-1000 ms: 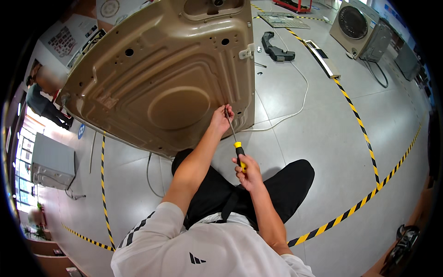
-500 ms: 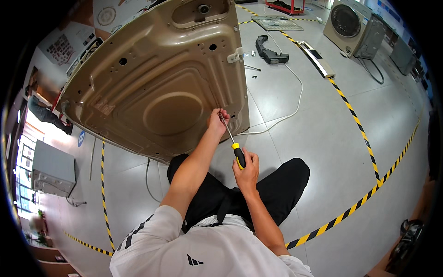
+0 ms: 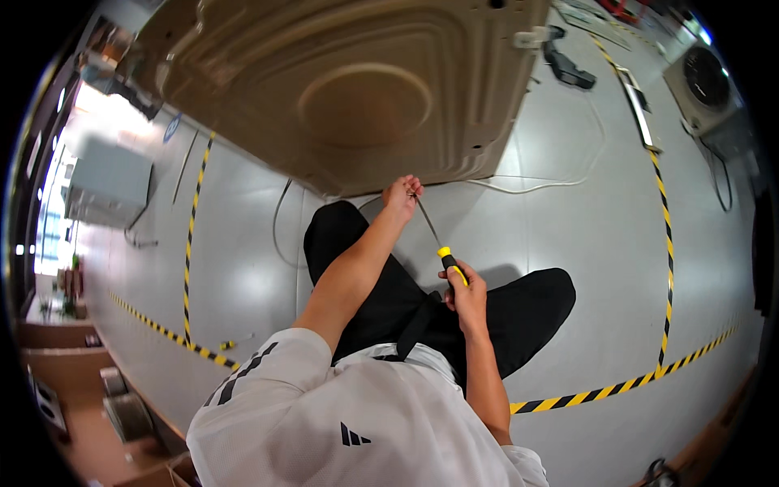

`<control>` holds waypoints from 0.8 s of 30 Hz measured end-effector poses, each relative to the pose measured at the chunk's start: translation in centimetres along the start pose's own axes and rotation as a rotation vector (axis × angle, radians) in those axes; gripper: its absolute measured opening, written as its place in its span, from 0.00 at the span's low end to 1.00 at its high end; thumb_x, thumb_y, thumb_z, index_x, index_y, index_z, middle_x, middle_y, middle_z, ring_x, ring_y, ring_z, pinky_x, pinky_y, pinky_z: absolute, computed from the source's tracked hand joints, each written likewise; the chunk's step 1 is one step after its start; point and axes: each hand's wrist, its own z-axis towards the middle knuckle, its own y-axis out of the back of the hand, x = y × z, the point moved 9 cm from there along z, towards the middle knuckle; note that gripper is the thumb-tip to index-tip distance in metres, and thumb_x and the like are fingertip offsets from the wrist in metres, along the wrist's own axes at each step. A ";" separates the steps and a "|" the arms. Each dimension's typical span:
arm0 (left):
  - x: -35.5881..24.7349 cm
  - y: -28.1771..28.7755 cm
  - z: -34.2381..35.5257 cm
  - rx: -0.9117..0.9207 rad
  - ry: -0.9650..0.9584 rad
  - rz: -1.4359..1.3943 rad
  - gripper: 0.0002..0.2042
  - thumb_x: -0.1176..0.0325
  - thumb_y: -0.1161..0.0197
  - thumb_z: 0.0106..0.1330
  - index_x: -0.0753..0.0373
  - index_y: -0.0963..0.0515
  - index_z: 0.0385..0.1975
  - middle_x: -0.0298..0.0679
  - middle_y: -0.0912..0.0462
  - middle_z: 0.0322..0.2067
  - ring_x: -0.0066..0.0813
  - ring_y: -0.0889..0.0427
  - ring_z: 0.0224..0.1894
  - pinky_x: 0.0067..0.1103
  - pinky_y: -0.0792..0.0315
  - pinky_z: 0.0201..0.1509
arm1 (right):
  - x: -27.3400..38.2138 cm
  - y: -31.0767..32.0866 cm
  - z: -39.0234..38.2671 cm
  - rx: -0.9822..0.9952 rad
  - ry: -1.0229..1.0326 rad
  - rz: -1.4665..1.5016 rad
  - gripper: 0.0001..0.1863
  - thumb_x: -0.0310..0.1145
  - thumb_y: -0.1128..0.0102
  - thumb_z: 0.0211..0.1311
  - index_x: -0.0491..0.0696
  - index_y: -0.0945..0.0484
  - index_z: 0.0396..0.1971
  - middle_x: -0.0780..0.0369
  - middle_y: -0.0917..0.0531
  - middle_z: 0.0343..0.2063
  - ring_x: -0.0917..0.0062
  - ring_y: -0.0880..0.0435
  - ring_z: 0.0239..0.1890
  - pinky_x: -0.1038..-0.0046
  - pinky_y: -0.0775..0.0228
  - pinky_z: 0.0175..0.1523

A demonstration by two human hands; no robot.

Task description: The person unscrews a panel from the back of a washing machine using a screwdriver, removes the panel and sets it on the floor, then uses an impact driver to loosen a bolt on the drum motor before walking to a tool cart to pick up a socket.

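Observation:
My right hand (image 3: 466,294) grips the yellow-and-black handle of a screwdriver (image 3: 449,260), whose thin metal shaft slants up and to the left. At the shaft's far end, my left hand (image 3: 401,195) has its fingers pinched together around the tip. Something small and dark shows by those fingertips, too small to name. Just beyond my left hand stands a large brown-beige metal panel (image 3: 268,105), tilted, with pressed ridges, a round raised area and several holes. My left hand is near its lower edge; whether they touch I cannot tell.
A pale cable (image 3: 535,188) lies on the grey floor to the right of the panel. Farther right are a black curved part (image 3: 572,71), a long white-framed strip (image 3: 641,114) and a front-loading washer (image 3: 704,81). A grey appliance cabinet (image 3: 109,183) stands left. Yellow-and-black tape (image 3: 667,243) marks the floor.
Both hands and the screwdriver have come away from the panel's face toward its lower edge. The view has shifted, so the panel sits higher in the picture.

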 end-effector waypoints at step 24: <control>-3.4 10.6 0.9 0.110 0.072 -0.131 0.09 0.79 0.51 0.64 0.74 0.32 0.43 0.47 0.25 0.40 0.34 0.24 0.43 0.27 0.26 0.51 | -4.1 -6.9 3.4 0.103 -0.152 -0.188 0.20 0.33 0.47 0.61 0.39 0.33 0.51 0.61 0.21 0.29 0.87 0.32 0.13 0.85 0.44 0.15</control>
